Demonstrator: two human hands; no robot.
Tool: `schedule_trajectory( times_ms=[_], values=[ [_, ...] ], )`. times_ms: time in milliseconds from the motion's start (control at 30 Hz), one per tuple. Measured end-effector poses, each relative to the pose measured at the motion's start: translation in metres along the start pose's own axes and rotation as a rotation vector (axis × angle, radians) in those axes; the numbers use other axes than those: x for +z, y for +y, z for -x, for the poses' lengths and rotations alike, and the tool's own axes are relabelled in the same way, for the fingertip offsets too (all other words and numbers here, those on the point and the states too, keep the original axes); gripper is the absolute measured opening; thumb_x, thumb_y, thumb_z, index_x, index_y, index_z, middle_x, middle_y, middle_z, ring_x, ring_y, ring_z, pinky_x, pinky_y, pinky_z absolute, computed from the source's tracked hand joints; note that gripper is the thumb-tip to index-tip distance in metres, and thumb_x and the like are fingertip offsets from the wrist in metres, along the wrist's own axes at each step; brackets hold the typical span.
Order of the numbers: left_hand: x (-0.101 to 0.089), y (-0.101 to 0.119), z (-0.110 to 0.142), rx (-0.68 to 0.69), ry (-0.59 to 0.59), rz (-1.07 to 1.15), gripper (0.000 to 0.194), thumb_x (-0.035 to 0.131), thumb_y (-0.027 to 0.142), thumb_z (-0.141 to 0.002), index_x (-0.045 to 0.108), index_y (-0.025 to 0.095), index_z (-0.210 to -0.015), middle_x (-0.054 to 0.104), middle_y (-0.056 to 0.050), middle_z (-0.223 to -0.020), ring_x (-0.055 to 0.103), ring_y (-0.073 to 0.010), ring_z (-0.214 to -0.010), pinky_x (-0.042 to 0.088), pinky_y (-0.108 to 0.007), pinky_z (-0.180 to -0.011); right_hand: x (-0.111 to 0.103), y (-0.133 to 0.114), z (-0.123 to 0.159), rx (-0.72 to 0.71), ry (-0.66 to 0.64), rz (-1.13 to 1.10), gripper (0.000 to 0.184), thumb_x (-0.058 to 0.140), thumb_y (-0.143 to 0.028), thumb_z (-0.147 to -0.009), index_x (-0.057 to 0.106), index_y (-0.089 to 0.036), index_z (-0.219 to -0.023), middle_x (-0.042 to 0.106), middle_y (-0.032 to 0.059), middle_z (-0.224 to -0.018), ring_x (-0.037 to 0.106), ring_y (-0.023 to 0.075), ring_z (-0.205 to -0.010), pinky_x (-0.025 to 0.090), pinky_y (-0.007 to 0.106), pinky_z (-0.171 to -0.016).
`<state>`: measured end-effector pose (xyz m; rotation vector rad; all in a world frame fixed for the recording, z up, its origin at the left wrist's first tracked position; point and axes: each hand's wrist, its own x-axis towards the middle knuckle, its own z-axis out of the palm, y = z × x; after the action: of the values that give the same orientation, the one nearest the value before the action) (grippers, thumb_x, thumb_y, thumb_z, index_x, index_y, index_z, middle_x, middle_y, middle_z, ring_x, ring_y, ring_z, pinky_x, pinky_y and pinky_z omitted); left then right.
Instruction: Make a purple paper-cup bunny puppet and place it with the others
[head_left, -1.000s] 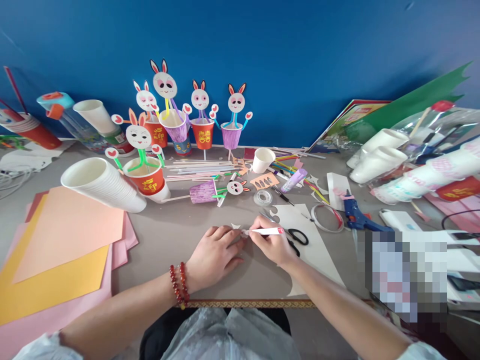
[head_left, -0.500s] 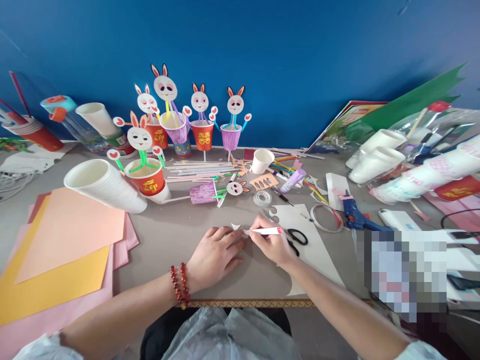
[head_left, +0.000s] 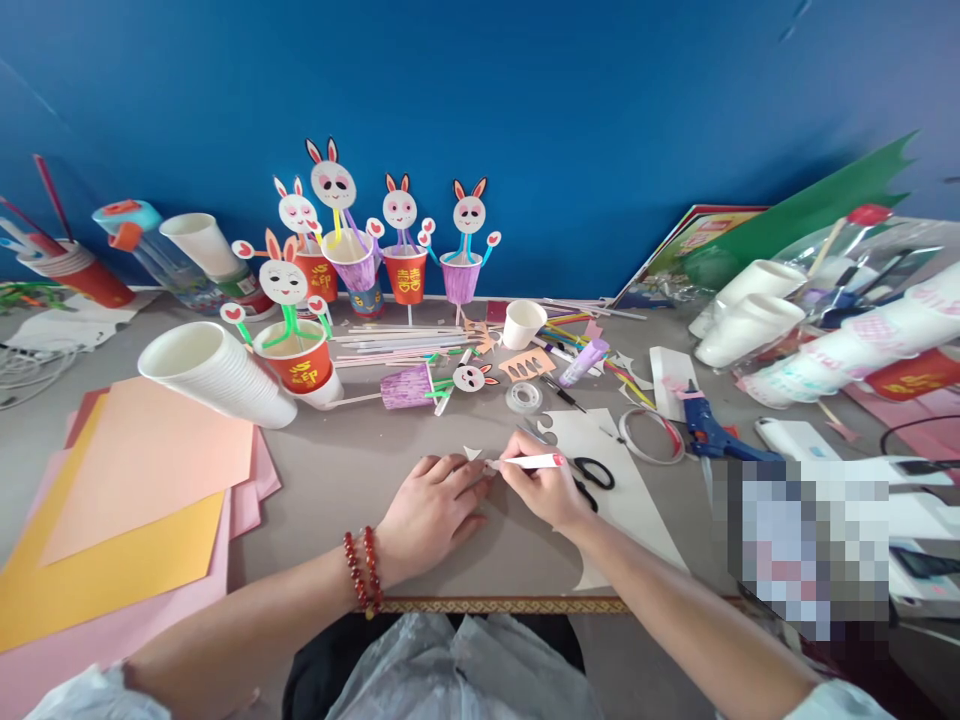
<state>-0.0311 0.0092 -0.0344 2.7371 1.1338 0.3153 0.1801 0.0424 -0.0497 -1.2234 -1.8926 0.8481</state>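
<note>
My right hand (head_left: 541,485) is closed around a white marker (head_left: 534,462) with a red end. The marker's tip points left, at a small white paper piece (head_left: 491,466) on the table. My left hand (head_left: 435,510) lies palm down with its fingers stretched out, the fingertips pressing at that piece's edge. The fingers partly hide the piece. A small paper scrap (head_left: 472,453) lies just beyond them. Black-handled scissors (head_left: 595,473) rest by my right wrist, partly covered, on a white sheet (head_left: 626,510).
Rabbit-faced cup figures (head_left: 409,272) stand along the blue wall; a purple one (head_left: 406,386) lies down. Stacked white cups (head_left: 225,380) and coloured paper (head_left: 150,460) are on the left. Tape (head_left: 524,397), a blue glue gun (head_left: 709,425) and bagged cups (head_left: 750,325) sit beyond and right.
The view has shifted slightly. Both hands stay in nearly the same place, with the marker still at the paper piece.
</note>
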Motion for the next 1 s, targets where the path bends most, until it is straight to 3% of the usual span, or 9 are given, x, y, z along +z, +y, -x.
schedule_trajectory(
  times_ms=[300, 500, 1000],
  values=[
    [-0.001, 0.0002, 0.0, -0.004, -0.007, 0.015, 0.042, 0.048, 0.041, -0.099, 0.054, 0.022, -0.136, 0.058, -0.005, -0.14, 0.05, -0.0268, -0.122, 0.041, -0.044, -0.098, -0.0007, 0.0003, -0.0002, 0.005, 0.003, -0.002, 0.02, 0.053, -0.013, -0.084, 0.046, -0.023, -0.068, 0.048, -0.0048, -0.059, 0.044, 0.0124, -0.054, 0.033, 0.025, -0.052],
    [-0.0014, 0.0007, -0.0002, -0.012, -0.005, 0.011, 0.04, 0.049, 0.041, -0.099, 0.056, 0.022, -0.133, 0.059, -0.007, -0.139, 0.051, -0.0262, -0.122, 0.042, -0.043, -0.097, -0.0009, 0.0, 0.0022, 0.0, 0.075, -0.027, 0.021, 0.053, -0.018, -0.088, 0.045, -0.023, -0.069, 0.047, -0.0047, -0.059, 0.043, 0.0126, -0.053, 0.034, 0.025, -0.052],
    [-0.0012, 0.0006, -0.0004, -0.011, -0.007, 0.019, 0.04, 0.047, 0.041, -0.1, 0.056, 0.022, -0.134, 0.059, -0.007, -0.139, 0.051, -0.0271, -0.121, 0.041, -0.043, -0.097, -0.0007, -0.0027, 0.0013, 0.021, 0.068, 0.01, 0.022, 0.053, -0.017, -0.087, 0.044, -0.023, -0.068, 0.045, -0.0052, -0.057, 0.043, 0.0127, -0.052, 0.034, 0.025, -0.051]
  ],
)
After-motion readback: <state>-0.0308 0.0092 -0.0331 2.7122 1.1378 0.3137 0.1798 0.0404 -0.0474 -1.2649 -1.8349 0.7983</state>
